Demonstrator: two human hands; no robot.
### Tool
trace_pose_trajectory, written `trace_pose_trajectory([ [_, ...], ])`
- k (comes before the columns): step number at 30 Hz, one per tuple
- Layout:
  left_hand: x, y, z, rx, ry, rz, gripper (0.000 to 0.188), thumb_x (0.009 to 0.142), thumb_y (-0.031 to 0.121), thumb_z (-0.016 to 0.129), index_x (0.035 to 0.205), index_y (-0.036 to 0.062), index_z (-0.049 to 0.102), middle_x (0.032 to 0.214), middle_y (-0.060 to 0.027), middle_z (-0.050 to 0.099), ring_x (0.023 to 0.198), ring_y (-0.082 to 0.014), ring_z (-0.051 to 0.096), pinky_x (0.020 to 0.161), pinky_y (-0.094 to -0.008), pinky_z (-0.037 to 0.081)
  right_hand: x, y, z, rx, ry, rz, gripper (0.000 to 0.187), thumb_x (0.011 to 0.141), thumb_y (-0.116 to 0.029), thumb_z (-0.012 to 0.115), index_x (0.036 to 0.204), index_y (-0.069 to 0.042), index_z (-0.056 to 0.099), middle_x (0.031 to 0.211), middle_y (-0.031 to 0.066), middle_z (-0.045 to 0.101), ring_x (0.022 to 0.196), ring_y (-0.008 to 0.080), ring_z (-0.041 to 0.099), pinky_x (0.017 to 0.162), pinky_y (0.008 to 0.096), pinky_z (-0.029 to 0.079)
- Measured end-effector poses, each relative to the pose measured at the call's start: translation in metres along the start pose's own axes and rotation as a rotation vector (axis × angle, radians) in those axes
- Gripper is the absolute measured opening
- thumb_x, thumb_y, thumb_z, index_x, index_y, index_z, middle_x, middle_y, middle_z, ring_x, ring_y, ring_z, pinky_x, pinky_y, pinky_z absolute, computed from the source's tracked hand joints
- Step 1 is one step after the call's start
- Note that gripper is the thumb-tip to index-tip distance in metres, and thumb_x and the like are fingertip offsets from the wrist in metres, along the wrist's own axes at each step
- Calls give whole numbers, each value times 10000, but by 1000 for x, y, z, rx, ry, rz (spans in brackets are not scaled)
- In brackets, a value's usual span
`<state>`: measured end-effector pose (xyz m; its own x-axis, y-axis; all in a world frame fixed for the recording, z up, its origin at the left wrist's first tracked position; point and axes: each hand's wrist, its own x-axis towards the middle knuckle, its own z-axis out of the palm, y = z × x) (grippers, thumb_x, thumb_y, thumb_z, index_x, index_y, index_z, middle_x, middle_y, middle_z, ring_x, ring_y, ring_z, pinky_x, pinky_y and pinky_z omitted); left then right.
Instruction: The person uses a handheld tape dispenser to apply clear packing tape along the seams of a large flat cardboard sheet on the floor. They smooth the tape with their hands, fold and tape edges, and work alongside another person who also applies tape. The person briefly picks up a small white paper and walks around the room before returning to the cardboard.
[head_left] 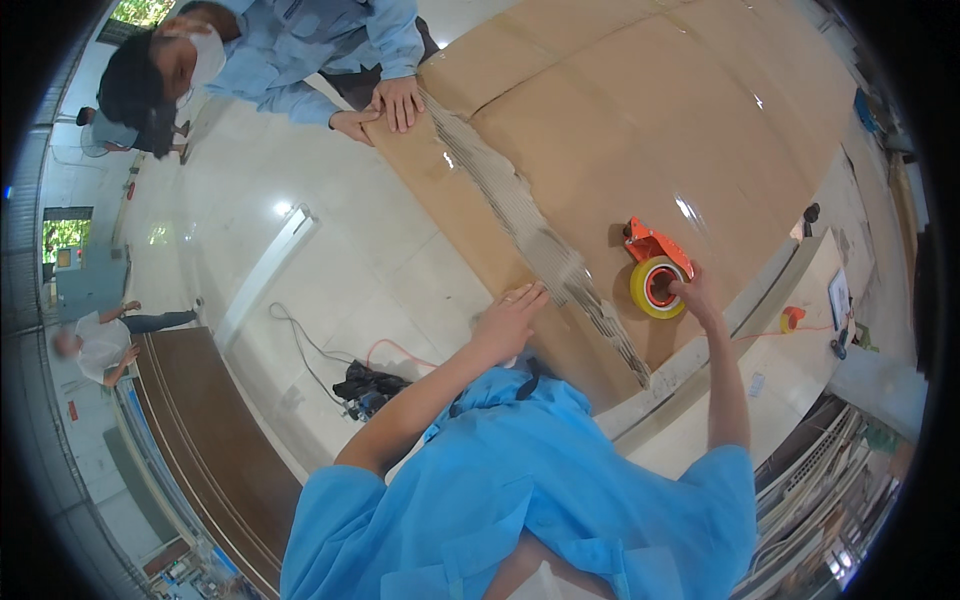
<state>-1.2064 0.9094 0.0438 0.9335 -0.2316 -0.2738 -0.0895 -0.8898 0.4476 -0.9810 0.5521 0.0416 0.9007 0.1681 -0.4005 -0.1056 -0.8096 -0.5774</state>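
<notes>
A large sheet of brown cardboard [640, 130] covers a broad surface in front of me, with a narrower cardboard strip [450, 205] along its left side. Between them runs a band of torn, exposed corrugation [535, 235]. My left hand [508, 318] rests on the strip near its close end, fingers laid over the top. In my right hand [697, 297] is an orange tape dispenser [655, 243] carrying a roll of yellowish tape [643, 289], just above the cardboard. At the strip's far end, a co-worker's two hands [390, 108] press and hold its edge.
A pale ledge [770, 290] borders the cardboard on the right; another tape roll [791, 318] and a clipboard [838, 298] lie beyond it. Cables and a black bag [368, 385] lie on the floor to the left. Another person [100, 345] stands by a brown panel [205, 430].
</notes>
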Motion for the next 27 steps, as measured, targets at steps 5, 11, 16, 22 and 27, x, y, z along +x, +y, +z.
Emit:
trace_pose_trajectory([
  [5,1,-21,-2,-3,61,135,768,881,254,743,1555,100,409,1635,-61,406,1472,-258,402,1233,-444,304,-26,4,46,1188,-207,342,495,944,-377,718,1320,-72,620,1240,94,694,1102,193,686,949,408,568],
  [11,2,-45,6,-6,101,280,678,872,301,752,1463,95,490,1620,-60,423,1463,-255,415,1231,-443,316,-53,-37,75,1562,-318,492,591,989,-577,634,1330,-94,612,1256,62,684,1139,192,659,984,407,558],
  [16,5,-57,9,-135,171,332,615,850,290,767,1391,91,551,1584,-77,459,1430,-268,452,1215,-450,348,-62,-68,94,1701,-474,394,676,971,-625,628,1307,-39,608,1193,75,677,1070,199,652,967,410,565],
  [22,7,-67,12,-186,154,369,591,840,249,771,1371,77,575,1460,-88,549,1397,-268,479,1195,-437,382,-41,-115,120,1671,-438,327,513,1009,-491,645,1281,-59,603,1063,52,693,920,193,698,862,402,593],
  [27,13,-74,13,-228,122,431,556,847,200,760,1363,72,598,1415,-81,574,1399,-273,479,1186,-416,396,-42,-195,150,1527,-389,159,446,1013,-388,673,1306,-62,595,1081,34,688,958,163,690,872,356,581],
])
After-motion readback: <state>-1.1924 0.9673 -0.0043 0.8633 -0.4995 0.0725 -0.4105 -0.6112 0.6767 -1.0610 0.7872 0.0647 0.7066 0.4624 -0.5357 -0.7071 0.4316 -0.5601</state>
